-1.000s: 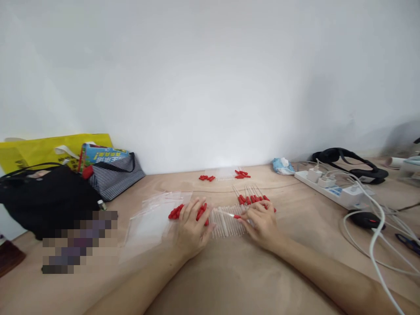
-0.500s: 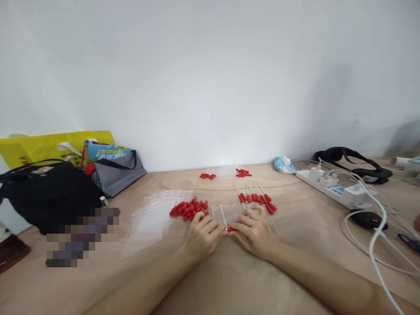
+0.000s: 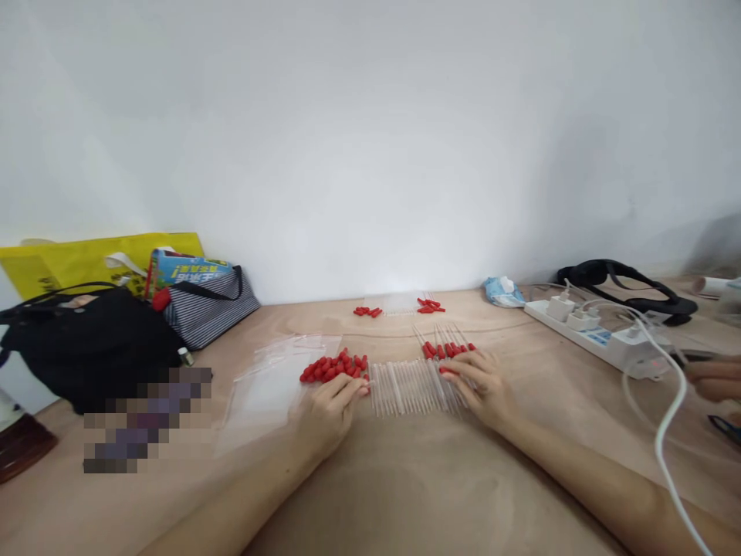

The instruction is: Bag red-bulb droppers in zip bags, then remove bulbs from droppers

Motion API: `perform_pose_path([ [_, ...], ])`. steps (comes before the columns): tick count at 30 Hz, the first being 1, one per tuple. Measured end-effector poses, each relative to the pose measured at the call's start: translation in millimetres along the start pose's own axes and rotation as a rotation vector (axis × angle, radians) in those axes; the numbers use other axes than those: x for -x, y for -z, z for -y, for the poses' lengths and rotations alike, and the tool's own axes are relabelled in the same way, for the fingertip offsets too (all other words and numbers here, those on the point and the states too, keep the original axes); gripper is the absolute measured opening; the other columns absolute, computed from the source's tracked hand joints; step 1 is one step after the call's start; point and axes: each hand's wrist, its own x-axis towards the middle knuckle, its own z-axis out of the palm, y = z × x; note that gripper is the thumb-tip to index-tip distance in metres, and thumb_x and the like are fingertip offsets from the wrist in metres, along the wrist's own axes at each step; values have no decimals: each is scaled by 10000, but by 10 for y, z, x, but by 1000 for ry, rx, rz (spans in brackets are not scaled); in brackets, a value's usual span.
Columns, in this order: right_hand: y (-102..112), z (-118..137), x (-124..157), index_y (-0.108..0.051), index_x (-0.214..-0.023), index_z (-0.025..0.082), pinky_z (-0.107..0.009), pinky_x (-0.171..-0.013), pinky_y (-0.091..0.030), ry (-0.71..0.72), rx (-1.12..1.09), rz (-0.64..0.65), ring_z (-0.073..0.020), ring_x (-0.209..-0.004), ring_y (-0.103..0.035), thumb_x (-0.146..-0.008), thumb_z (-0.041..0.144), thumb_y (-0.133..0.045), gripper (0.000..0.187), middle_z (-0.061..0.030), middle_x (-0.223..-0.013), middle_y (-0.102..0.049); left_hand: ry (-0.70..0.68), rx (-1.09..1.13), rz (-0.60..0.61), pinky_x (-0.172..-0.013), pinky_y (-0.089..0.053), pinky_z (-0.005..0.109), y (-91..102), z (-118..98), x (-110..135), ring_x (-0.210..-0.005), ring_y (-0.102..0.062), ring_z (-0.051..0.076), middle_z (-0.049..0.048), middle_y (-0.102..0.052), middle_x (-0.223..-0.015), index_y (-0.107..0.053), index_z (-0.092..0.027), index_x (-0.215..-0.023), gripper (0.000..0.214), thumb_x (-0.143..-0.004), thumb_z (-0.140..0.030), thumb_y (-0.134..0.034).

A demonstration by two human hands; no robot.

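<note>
My left hand (image 3: 333, 409) is at the right front edge of a pile of small red caps (image 3: 324, 367), its thumb and fingertips closed on one red cap (image 3: 364, 391). Right of it, thin clear sticks (image 3: 399, 390) lie side by side in a row. My right hand (image 3: 486, 386) is over the row's right end, thumb and forefinger pinching a red cap (image 3: 447, 371); whether a stick is joined to it is hard to see. Behind its fingers are several sticks with red capped ends (image 3: 440, 351), partly covered by the hand.
Clear plastic bags (image 3: 266, 386) lie to the left, with a black bag (image 3: 86, 340) and a striped bag (image 3: 211, 309) beyond. More red caps (image 3: 367, 312) sit near the wall. A power strip (image 3: 596, 340) with white cables stands right; another person's hand (image 3: 715, 378) is at the right edge.
My hands have parted from the middle of the stick row: the left went to the cap pile, the right to the row's right end with a red cap. Another person's hand came in at right, where the mouse was.
</note>
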Motion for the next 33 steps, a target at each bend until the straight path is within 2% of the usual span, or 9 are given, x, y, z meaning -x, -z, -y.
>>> perform_pose_path([
  [2,16,-139,-52,-637,-888,192,-285,-701,-408,-157,-77,-23,-156,-758,-545,-829,321,-443,240,-56,-806,-603,74,39,20,-688,-458,237,8,-3,-31,-752,-549,122,44,-553,-827,-529,-163,-1083,283,-873,-151,-340],
  [4,36,-264,-92,-634,-902,164,-275,-670,-429,-327,-61,-55,-162,-741,-546,-807,332,-441,273,-71,-805,-592,131,40,39,-716,-471,252,-10,-26,-73,-771,-544,125,44,-526,-844,-489,-166,-1154,345,-854,-115,-327],
  [9,138,-501,-100,-608,-963,122,-263,-647,-426,-679,42,-45,-158,-679,-548,-730,312,-453,338,-71,-791,-610,155,25,4,-672,-489,257,-160,-38,-164,-678,-536,126,24,-510,-743,-570,-159,-1032,296,-823,-97,-370],
  [12,190,-564,-87,-594,-922,128,-239,-587,-412,-843,45,-20,-148,-636,-557,-679,357,-502,347,-58,-782,-632,85,-14,-62,-694,-493,277,-276,-19,-195,-683,-556,136,22,-543,-738,-574,-172,-993,263,-835,-113,-372],
  [16,224,-571,-90,-614,-803,178,-236,-556,-376,-895,108,76,-146,-607,-559,-671,407,-511,284,-24,-715,-643,-88,-82,-36,-645,-503,268,-371,-36,-208,-672,-583,151,36,-590,-714,-565,-150,-971,248,-851,-118,-350],
  [19,225,-559,-84,-621,-763,206,-248,-587,-365,-914,207,142,-163,-671,-577,-676,401,-514,239,-10,-721,-651,-153,-80,-9,-610,-510,270,-383,-87,-202,-649,-588,158,52,-607,-702,-572,-133,-909,236,-851,-130,-344],
  [24,206,-530,-65,-632,-754,232,-312,-666,-357,-939,318,226,-205,-737,-587,-692,409,-495,232,-13,-741,-666,-125,37,54,-655,-518,280,-340,-166,-180,-716,-606,167,72,-635,-792,-574,-148,-926,180,-802,-193,-452],
  [29,225,-496,-73,-640,-696,238,-385,-738,-336,-950,368,260,-240,-765,-586,-730,485,-428,327,-32,-766,-675,-79,122,117,-706,-514,317,-303,-176,-165,-772,-608,190,87,-644,-856,-583,-158,-968,239,-760,-259,-527],
  [33,247,-541,-104,-658,-716,247,-385,-749,-341,-943,402,264,-257,-825,-584,-762,478,-382,362,-51,-765,-676,-41,171,117,-729,-506,340,-257,-174,-172,-816,-590,205,99,-631,-889,-579,-145,-984,298,-737,-310,-568],
])
